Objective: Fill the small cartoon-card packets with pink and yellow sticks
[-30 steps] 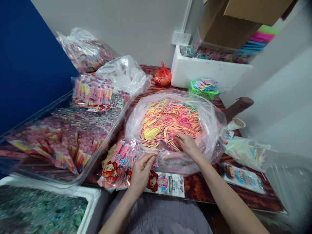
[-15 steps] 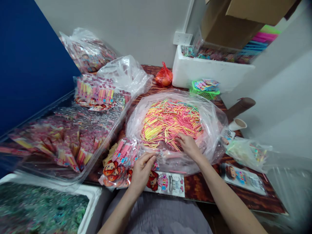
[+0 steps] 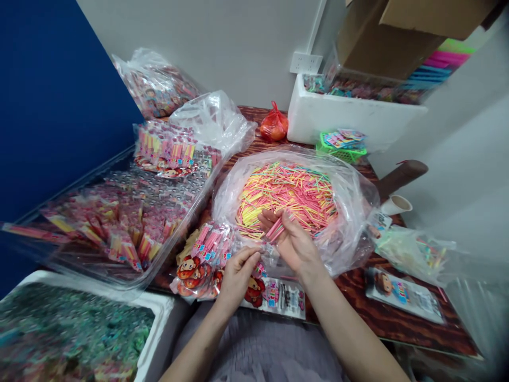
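My right hand (image 3: pixel 292 244) is turned palm up, fingers curled round a few thin pink candy sticks (image 3: pixel 275 229). It hovers over the near edge of a large clear plastic bag (image 3: pixel 358 196), whose mouth is spread wide. Inside lies a heap of pink, yellow and green sticks (image 3: pixel 290 191). Left of it, my left hand (image 3: pixel 238 273) is closed in a pinch on what looks like the edge of a clear plastic packet (image 3: pixel 268 252). Under and beside that hand lie printed cartoon packets (image 3: pixel 194 270), some with pink sticks showing through.
A clear tray (image 3: pixel 159 265) of filled packets stands left, a foam box (image 3: pixel 159 323) of greenish pieces below it. Behind are a red bag (image 3: pixel 274 124), a green basket (image 3: pixel 345 154) and a white foam box (image 3: pixel 358 116). A paper cup (image 3: pixel 396 205) and another packet (image 3: pixel 405 297) are right.
My right hand has come back from the heap toward my left hand and turned palm up, with pink sticks now showing in it. My left hand keeps its pinch. The view has shifted slightly.
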Demonstrator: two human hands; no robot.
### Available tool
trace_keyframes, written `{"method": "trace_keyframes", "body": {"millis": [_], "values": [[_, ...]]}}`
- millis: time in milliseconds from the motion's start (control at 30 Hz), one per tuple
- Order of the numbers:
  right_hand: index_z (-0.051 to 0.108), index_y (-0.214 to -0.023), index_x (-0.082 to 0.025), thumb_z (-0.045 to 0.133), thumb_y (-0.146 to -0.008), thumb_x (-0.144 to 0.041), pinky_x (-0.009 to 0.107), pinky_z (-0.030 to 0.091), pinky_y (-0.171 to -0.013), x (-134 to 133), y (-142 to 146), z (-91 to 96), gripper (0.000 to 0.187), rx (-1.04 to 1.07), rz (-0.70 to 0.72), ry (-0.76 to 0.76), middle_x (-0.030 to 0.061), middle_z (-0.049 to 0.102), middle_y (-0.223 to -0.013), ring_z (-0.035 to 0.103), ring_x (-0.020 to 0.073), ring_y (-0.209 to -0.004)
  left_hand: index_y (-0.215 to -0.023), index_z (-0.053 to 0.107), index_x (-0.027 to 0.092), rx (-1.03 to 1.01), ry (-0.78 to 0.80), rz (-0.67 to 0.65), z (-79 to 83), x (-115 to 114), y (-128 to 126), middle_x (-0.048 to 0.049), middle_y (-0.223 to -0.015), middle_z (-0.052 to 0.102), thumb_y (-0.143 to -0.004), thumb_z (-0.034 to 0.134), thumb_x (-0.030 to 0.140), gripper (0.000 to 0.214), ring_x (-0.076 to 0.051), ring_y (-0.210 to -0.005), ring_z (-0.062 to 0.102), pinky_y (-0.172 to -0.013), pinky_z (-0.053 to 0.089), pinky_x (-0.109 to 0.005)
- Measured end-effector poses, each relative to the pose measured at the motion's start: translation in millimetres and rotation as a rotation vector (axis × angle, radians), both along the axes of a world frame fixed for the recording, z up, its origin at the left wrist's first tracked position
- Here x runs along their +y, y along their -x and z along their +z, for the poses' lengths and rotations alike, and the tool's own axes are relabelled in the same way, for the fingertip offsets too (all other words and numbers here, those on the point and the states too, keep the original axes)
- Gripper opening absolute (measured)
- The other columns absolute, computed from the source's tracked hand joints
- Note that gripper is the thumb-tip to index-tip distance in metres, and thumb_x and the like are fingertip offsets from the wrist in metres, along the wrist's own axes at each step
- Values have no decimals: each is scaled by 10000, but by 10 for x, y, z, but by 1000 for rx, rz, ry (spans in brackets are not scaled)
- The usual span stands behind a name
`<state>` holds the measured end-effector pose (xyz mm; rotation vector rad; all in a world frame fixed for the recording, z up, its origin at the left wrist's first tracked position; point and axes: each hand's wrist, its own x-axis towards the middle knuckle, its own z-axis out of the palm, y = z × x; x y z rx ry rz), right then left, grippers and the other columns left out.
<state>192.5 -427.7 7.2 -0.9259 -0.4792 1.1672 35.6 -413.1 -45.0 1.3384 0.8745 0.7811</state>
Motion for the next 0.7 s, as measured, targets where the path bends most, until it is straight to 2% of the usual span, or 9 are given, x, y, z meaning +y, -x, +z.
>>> {"method": "trace_keyframes", "body": {"millis": [167,267,333,400,467,567,633,700], "values": [[621,-850,-229,672,-811,-454,472,518,-905,-109,143,7,234,2,-46,70,66,758,-926,681,275,-1018,-920,761,192,0,16,22,5,-10,43,-41,-879,723,-834,627,354,227,-185,-837,635,-782,488,-275],[644,-851,-212,613,-846,-486,462,499,-922,-195,188,51,276,-147,-36,104,90,752,-957,667,277,-1030,-898,762,191,-8,-22,25,41,-35,52,-38,-869,718,-844,616,335,212,-180,-828,633,-779,486,-274],[657,-859,-206,601,-855,-478,445,463,-969,-247,225,83,278,-292,30,124,97,734,-1039,635,271,-1080,-898,760,192,-27,-57,25,76,-53,58,-40,-881,716,-851,609,312,199,-180,-848,635,-801,484,-275],[655,-950,-222,620,-852,-445,421,410,-1030,-293,265,106,247,-445,104,139,81,694,-1146,594,250,-1139,-909,757,194,-54,-76,28,111,-67,69,-44,-899,715,-858,600,289,191,-182,-876,637,-821,483,-276],[595,-1128,-263,618,-862,-419,401,385,-1054,-334,305,122,310,-550,121,141,60,636,-1242,556,226,-1190,-915,753,194,-82,-71,42,134,-73,86,-45,-917,717,-858,599,277,184,-182,-888,639,-827,485,-275],[476,-1280,-294,546,-916,-390,389,402,-1029,-384,363,143,383,-691,13,118,55,581,-1291,525,208,-1215,-924,745,195,-124,-42,68,138,-78,115,-40,-940,720,-857,607,271,172,-178,-903,640,-839,483,-271],[554,-1180,-263,501,-944,-363,370,421,-984,-408,403,155,262,-860,-1,89,63,608,-1217,548,211,-1156,-945,739,198,-157,-23,72,133,-85,133,-36,-966,719,-857,611,262,169,-176,-931,639,-864,475,-269],[622,-1021,-232,470,-960,-334,345,435,-927,-425,441,160,193,-1014,45,59,66,638,-1111,577,211,-1070,-963,734,195,-184,8,68,134,-97,152,-39,-988,719,-851,618,253,171,-179,-952,639,-884,471,-274]]}}
